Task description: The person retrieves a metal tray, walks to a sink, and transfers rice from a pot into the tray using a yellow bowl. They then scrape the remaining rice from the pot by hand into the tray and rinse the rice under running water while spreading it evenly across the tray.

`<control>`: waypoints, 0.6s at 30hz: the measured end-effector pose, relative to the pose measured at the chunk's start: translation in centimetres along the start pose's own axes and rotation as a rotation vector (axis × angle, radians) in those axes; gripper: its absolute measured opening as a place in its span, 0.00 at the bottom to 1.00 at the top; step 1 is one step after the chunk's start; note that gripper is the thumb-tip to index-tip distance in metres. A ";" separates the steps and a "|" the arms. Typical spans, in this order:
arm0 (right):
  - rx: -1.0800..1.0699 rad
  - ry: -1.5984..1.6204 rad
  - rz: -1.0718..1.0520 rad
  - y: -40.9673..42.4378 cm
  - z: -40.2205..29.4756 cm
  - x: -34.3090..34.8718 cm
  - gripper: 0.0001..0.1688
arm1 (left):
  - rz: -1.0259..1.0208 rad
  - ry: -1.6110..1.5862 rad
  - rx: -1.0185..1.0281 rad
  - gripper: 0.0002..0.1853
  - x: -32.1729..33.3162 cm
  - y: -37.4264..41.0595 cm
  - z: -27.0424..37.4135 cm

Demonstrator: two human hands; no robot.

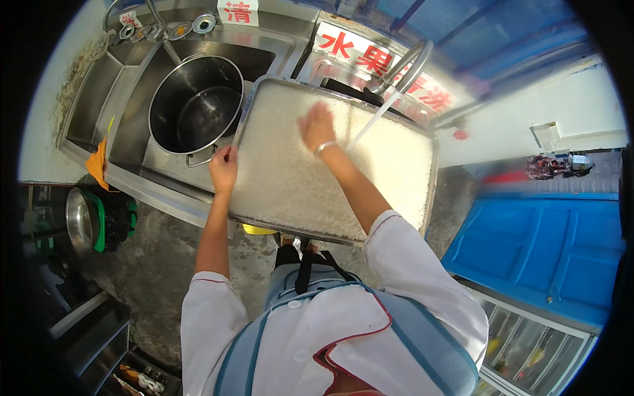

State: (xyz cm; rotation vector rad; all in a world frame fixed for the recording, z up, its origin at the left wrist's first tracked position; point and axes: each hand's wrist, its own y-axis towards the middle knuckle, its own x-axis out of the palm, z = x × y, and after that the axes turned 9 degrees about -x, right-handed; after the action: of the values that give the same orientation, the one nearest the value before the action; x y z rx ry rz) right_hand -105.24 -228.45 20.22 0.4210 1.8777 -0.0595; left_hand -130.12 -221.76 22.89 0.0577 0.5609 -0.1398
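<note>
A large, shallow metal tray (239, 129) lies before me, spread with wet white grains that look like rice (287, 183). My left hand (224, 168) grips the tray's left rim, close to the handle of a deep black-lined pot (198, 106). Blurred by motion, my right hand (317, 129) is at the surface of the grains near the tray's far side, with a pale bracelet at the wrist. It holds nothing that I can see. From a curved metal faucet (416, 64), a stream of water (374, 121) falls into the tray beside my right wrist.
The pot stands in a stainless steel sink (163, 185) at left. An orange cloth (98, 166) hangs over the sink's front edge. Signs with red writing (342, 47) line the back wall. On the right are a blue door panel (535, 247) and a glass-fronted cabinet (530, 346).
</note>
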 end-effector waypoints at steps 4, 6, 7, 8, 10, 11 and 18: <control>-0.071 -0.071 0.177 -4.1 -2.3 -2.7 0.36 | 0.075 0.014 0.090 0.12 0.0 0.1 -1.6; 0.206 -0.017 0.400 -4.1 0.2 -1.9 0.39 | 0.059 0.016 0.067 0.12 -0.1 0.0 -1.4; 0.191 -0.052 0.384 -3.8 0.2 -1.4 0.39 | 0.049 0.017 0.062 0.12 0.0 0.1 -1.2; 0.174 -0.086 0.366 -3.4 -0.4 -0.4 0.39 | 0.047 0.011 0.066 0.12 0.2 0.1 -1.1; 0.096 -0.026 0.270 -2.4 -3.8 0.8 0.41 | 0.055 0.007 0.069 0.12 0.1 0.1 -1.4; 0.015 -0.032 0.129 -2.2 -6.0 0.5 0.41 | 0.030 0.024 0.050 0.13 -0.1 0.2 -1.4; -0.650 0.017 -0.205 -11.2 -8.2 -2.3 0.38 | 0.034 -0.025 0.057 0.11 0.4 0.6 -2.6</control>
State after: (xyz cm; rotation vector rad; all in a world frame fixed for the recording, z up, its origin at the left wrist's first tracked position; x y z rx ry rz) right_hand -115.53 -237.50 23.37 -0.2173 1.8306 0.4083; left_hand -131.01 -220.94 20.48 0.1211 0.5312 -0.1229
